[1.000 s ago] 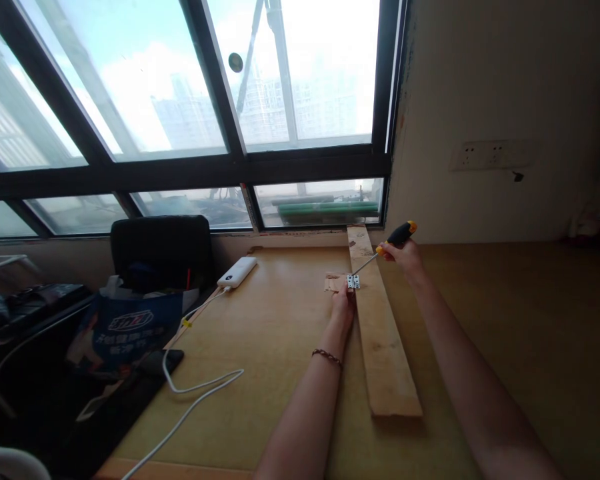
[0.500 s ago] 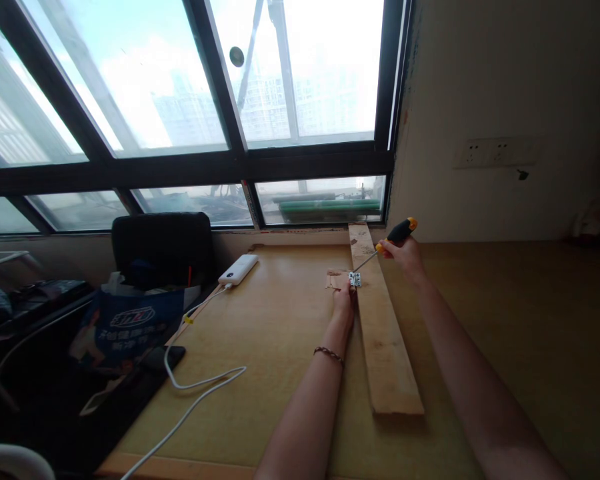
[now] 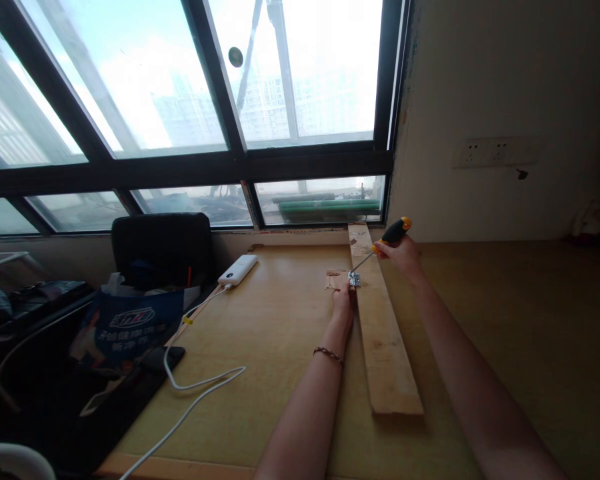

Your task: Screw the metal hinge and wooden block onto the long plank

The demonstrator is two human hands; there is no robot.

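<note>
My right hand (image 3: 403,255) is closed around the handle of a black and yellow screwdriver (image 3: 394,232). Its shaft slants down to the left, with the tip at a small metal hinge (image 3: 354,279). The hinge spans from a long wooden plank (image 3: 387,347) to a short wooden block (image 3: 334,279) at the plank's left side. Fingers of my left hand (image 3: 343,301) are closed at the block, right beside the hinge; part of the grip is hidden. Screws in the hinge are too small to make out clearly.
The plank lies on a yellowish tabletop (image 3: 260,320), its far end near the window wall. At the left edge sits a white power bank (image 3: 239,269) with a white cable (image 3: 200,383). A black chair (image 3: 163,247) and a blue bag (image 3: 130,327) stand left of the table.
My right hand and the screwdriver handle have shifted slightly left, and the handle's angle has changed a little. The tip stays at the hinge; my left hand has hardly moved.
</note>
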